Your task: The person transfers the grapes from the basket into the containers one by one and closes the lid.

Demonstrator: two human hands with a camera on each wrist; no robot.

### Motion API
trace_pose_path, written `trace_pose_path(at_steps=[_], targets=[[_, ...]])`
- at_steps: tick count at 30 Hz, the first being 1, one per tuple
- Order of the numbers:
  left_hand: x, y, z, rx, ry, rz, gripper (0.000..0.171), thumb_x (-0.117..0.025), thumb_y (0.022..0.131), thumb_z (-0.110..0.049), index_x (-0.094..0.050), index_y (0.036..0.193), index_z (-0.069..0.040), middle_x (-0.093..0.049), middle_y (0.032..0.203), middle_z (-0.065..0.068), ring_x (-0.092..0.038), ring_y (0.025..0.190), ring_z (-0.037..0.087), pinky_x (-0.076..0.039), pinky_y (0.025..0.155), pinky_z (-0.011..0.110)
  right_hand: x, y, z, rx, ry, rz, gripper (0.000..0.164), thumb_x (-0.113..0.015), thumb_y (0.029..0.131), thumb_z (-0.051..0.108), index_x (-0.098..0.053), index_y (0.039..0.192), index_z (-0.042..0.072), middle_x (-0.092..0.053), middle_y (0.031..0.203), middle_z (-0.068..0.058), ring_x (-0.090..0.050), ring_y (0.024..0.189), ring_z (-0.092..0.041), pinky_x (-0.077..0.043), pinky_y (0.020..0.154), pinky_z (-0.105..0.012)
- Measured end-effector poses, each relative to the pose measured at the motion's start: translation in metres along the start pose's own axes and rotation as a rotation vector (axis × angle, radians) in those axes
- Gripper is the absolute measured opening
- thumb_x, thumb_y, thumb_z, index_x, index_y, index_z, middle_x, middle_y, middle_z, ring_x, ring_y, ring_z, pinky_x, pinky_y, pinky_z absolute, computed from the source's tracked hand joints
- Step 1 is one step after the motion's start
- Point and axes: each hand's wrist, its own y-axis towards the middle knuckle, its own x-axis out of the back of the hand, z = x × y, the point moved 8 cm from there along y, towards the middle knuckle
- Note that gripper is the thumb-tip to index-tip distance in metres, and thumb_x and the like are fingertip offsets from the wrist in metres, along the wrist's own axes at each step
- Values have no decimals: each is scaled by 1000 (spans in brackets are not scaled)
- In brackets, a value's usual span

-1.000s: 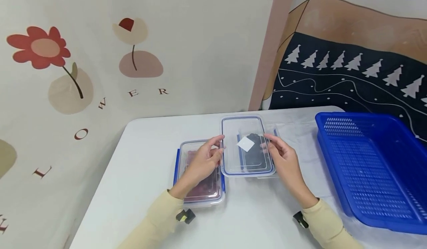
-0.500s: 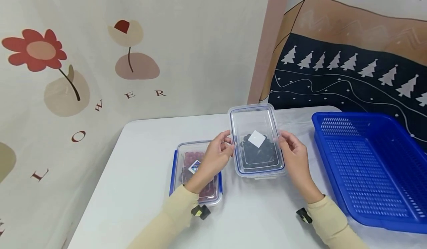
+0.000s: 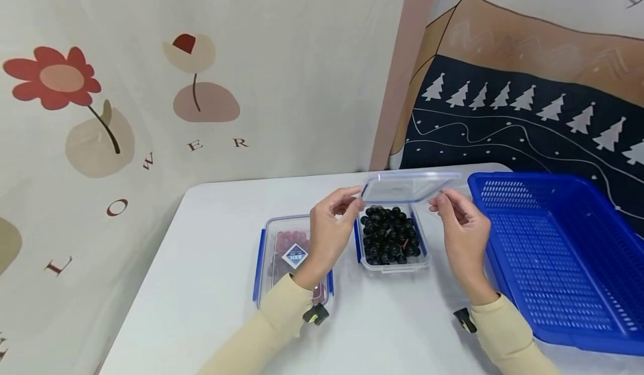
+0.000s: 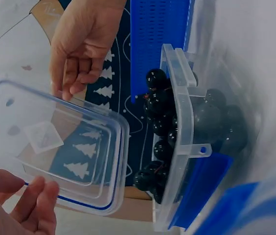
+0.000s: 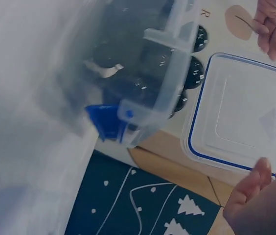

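A clear lid (image 3: 407,185) with a blue seal is held up and tilted above a clear container (image 3: 394,267) of dark grapes (image 3: 389,235). My left hand (image 3: 333,227) pinches the lid's left edge between thumb and fingers. On the opposite edge, my right hand (image 3: 464,235) pinches it too. In the left wrist view, a white square label shows on the lid (image 4: 55,142), and the grapes (image 4: 160,122) rise slightly above the container's rim. Blue side clips (image 3: 358,241) hang unfastened on the container.
Left of the grapes stands a second lidded container (image 3: 266,252) with blue clips, reddish fruit and a diamond label, partly hidden by my left forearm. A big blue basket (image 3: 563,274) occupies the right of the white table (image 3: 201,263). Printed cloth (image 3: 302,56) hangs behind.
The lid has shifted right and up, tilting from nearly flat over the container to raised on edge, and the dark grapes are now uncovered. Both hands moved right with it.
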Motion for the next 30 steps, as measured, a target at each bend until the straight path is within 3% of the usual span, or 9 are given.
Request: trace_pose_path(at_steps=[1, 6, 8, 11, 14, 16, 19, 23, 30], targets=[[-1, -1, 1, 8, 2, 11, 26, -68, 105, 2, -81, 126, -6, -81, 102, 7, -75, 88, 21, -55, 74, 23, 1, -2, -4, -17, -18, 23, 25, -64, 111, 8, -76, 129, -5, -80, 109, -1, -71, 79, -5, -55, 73, -15], [-7, -13, 21, 151, 35, 90, 34, -58, 111, -9, -72, 141, -1, -76, 130, 13, -76, 111, 27, -62, 88, 33, -2, -11, -23, -146, -19, 186, 41, -41, 117, 10, -65, 148, -3, -68, 141, -10, -68, 104, -5, -53, 83, -13], [-10, -20, 31, 225, 72, 131, 41, -61, 112, -20, -66, 149, -2, -71, 139, 14, -74, 115, 28, -61, 96, 39, -7, -14, -29, -199, -21, 265, 46, -34, 120, 16, -60, 152, -3, -64, 147, -19, -63, 127, -16, -49, 103, -18], [-13, -29, 43, 299, 172, 198, 58, -70, 108, -29, -57, 156, -1, -68, 139, 17, -73, 105, 24, -62, 86, 34, -16, -20, -41, -267, -126, 399, 50, -39, 120, 24, -47, 163, 0, -53, 159, -25, -53, 144, -34, -44, 118, -38], [-21, -38, 51, 308, 286, 275, 69, -77, 102, -24, -51, 159, 5, -64, 139, 22, -66, 86, 19, -56, 68, 27, -23, -28, -52, -313, -270, 523, 60, -50, 117, 27, -32, 171, 7, -39, 169, -26, -41, 153, -44, -36, 123, -56], [-26, -42, 54, 298, 339, 315, 72, -79, 99, -18, -48, 158, 10, -61, 139, 26, -63, 81, 20, -54, 65, 28, -25, -33, -59, -340, -330, 572, 66, -51, 116, 27, -24, 174, 9, -32, 173, -27, -35, 156, -47, -31, 124, -62], [-33, -45, 57, 277, 400, 342, 75, -79, 98, -14, -44, 158, 14, -56, 147, 28, -68, 100, 31, -59, 87, 40, -26, -38, -66, -361, -398, 593, 67, -47, 117, 28, -20, 176, 11, -27, 175, -26, -30, 158, -47, -26, 126, -63], [-37, -46, 58, 269, 429, 352, 75, -76, 100, -14, -40, 160, 15, -50, 155, 31, -61, 128, 42, -46, 115, 54, -27, -41, -71, -350, -454, 613, 65, -42, 118, 27, -19, 175, 8, -27, 174, -27, -26, 159, -47, -23, 126, -65], [-42, -48, 61, 297, 449, 414, 74, -72, 104, -13, -35, 161, 17, -49, 149, 37, -61, 127, 44, -49, 112, 55, -25, -38, -70, -307, -492, 625, 63, -43, 117, 25, -23, 172, -1, -31, 170, -32, -30, 157, -50, -26, 124, -66]])
